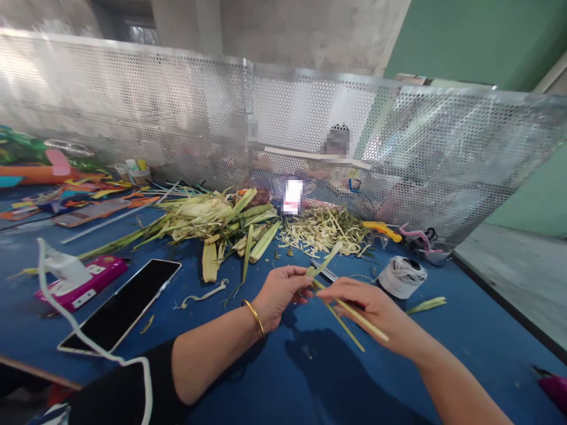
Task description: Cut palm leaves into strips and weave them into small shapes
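Observation:
My left hand (pixel 281 292), with a gold bangle (pixel 254 316) on the wrist, pinches the upper part of a thin green-yellow leaf strip (pixel 354 311). My right hand (pixel 374 307) is closed on the same strip lower down, and its loose ends stick out to the lower right. Both hands hover over the blue table (pixel 274 366). Just behind them lie a pile of long palm leaves (pixel 217 221) and a heap of cut leaf scraps (pixel 323 230).
A spool of white thread (pixel 402 275) sits right of my hands. A phone (pixel 121 307), a pink power bank (pixel 82 280) with a white cable, yellow-handled scissors (pixel 383 230) and coloured craft bits (pixel 88 198) lie around. A perforated metal screen (pixel 283 130) backs the table; people sit behind it.

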Demonstrator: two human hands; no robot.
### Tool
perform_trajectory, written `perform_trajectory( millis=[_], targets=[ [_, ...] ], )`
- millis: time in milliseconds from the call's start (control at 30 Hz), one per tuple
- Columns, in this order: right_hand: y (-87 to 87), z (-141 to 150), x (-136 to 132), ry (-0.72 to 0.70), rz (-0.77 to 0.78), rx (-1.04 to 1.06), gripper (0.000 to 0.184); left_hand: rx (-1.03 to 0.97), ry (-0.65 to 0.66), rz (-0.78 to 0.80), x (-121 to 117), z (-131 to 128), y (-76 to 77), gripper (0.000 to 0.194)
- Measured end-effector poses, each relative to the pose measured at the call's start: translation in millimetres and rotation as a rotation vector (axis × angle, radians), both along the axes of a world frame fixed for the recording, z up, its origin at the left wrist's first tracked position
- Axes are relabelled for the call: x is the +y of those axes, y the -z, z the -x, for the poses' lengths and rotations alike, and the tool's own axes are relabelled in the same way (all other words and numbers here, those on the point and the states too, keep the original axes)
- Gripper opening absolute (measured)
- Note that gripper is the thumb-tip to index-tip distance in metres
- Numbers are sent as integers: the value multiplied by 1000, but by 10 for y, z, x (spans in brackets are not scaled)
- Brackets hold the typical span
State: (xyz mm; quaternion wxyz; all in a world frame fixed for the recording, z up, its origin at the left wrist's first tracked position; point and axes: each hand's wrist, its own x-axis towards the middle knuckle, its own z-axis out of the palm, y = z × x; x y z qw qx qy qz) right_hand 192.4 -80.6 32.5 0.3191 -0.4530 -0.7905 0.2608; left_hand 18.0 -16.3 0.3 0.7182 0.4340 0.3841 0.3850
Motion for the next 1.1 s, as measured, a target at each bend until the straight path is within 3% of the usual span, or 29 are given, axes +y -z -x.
perform_trajectory(
  millis=[67,200,267,400,533,667,800,933,1100],
  targets=[
    [23,35,1,10,-135,1,20,-4,10,-3,-9,4,-4,15],
    [137,124,29,240,-370,194,20,-15,66,-1,-23,11,-23,14],
    [178,162,38,329,-307,327,19,-10,82,20,-29,9,-29,13],
    [167,200,45,431,-31,507,19,-19,77,67,-43,2,-35,10],
    [96,159,48,402,57,348,28,-27,41,94,-43,1,-44,8],
    [72,120,50,344,166,136,28,-3,42,57,-40,0,-49,8],
    [75,137,59,349,293,80,23,40,53,22,-45,-6,-49,10],
    [78,145,70,351,316,73,22,69,63,-12,-46,-12,-46,11],
    [157,150,65,390,222,2,26,134,123,-88,-57,-23,-27,12]
  ],
)
